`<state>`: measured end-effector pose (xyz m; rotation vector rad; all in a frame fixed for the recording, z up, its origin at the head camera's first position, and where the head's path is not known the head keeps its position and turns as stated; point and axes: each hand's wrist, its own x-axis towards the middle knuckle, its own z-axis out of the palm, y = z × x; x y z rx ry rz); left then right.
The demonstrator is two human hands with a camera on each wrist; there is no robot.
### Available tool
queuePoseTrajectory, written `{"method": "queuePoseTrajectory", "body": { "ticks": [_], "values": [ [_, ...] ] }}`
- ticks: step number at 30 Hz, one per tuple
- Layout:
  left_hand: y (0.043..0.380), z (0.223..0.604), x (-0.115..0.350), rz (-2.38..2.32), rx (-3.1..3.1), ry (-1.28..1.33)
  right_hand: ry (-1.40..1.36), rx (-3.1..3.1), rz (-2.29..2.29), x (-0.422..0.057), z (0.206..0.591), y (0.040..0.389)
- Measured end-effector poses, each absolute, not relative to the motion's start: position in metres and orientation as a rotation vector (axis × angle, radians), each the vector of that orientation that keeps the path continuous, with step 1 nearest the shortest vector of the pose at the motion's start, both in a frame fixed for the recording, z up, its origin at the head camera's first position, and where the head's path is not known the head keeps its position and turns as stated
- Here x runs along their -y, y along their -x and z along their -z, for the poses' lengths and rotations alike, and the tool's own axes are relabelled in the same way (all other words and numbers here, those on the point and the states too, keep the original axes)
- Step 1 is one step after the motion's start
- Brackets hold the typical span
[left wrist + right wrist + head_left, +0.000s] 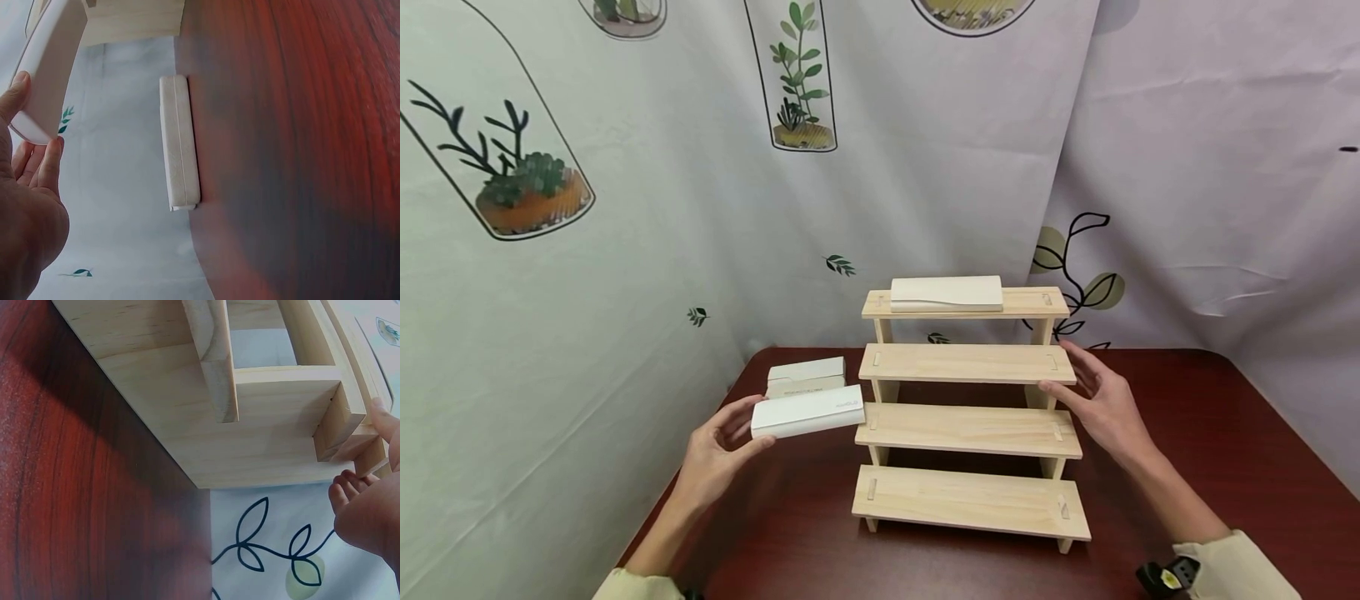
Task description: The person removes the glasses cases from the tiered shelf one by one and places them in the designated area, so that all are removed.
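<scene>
My left hand (709, 457) grips one end of a white glasses case (808, 412), thumb on the near side and fingers behind. Small lettering shows on the case's top, and its far end overlaps the left edge of a wooden four-tier display stand (966, 364) in the head view. The left wrist view shows the same case (53, 69) held off the table. At the stand's right side, my right hand (1108, 408) holds the end of the second tier from the top between thumb and fingers. The right wrist view shows its curled fingers (350, 486) at the board's end.
Another white case (946, 293) lies on the top tier. A third white case (806, 374) rests on the dark red table (970, 571), behind the left hand's case. White cloth (910, 192) printed with plants hangs around the table's back and sides.
</scene>
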<state>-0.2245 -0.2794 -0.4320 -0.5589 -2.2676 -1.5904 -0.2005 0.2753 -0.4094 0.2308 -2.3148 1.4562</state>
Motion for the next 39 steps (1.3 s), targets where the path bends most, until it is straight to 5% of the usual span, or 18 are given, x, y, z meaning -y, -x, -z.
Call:
{"method": "queuePoseTrajectory", "body": {
  "ticks": [39],
  "values": [
    [0.242,0.462,0.303,1.377,2.494,0.34,-0.233,2.307,-1.451,-0.275,0.41,0.2]
  ]
}}
